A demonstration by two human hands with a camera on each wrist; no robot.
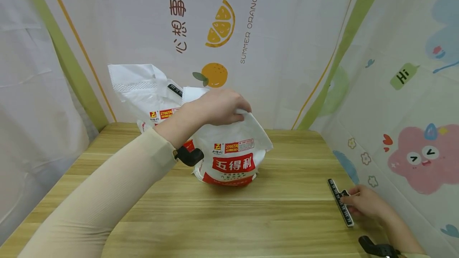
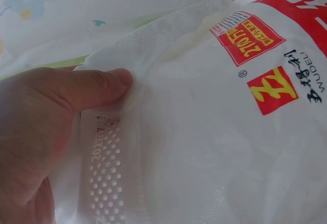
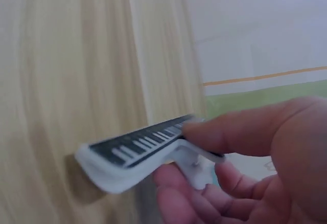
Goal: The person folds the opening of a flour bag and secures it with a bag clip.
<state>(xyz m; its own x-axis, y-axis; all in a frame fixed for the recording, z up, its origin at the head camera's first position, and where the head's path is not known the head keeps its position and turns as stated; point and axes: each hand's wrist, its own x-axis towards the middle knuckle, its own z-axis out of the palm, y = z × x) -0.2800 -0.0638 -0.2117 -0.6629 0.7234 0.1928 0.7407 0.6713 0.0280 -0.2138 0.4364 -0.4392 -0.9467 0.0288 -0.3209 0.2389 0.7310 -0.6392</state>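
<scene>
In the head view my left hand [image 1: 223, 106] grips the top edge of a white flour bag [image 1: 236, 132] with red printing, which stands on the table. The left wrist view shows the thumb [image 2: 104, 87] pressed on the white plastic near a dotted band, with the other fingers mostly hidden. At the right, my right hand [image 1: 369, 202] pinches a long sealing clip [image 1: 338, 200] patterned like piano keys. Its thumb lies on the patterned face and the fingers are under the clip's white handle [image 3: 191, 168].
Behind the gripped bag, to the left, stands a second white bag [image 1: 134, 85] with similar printing. Another piano-key clip [image 1: 175, 89] shows at its top, partly covered. The wooden table [image 1: 229, 226] is bordered by printed curtains [image 1: 287, 51] at the back and sides.
</scene>
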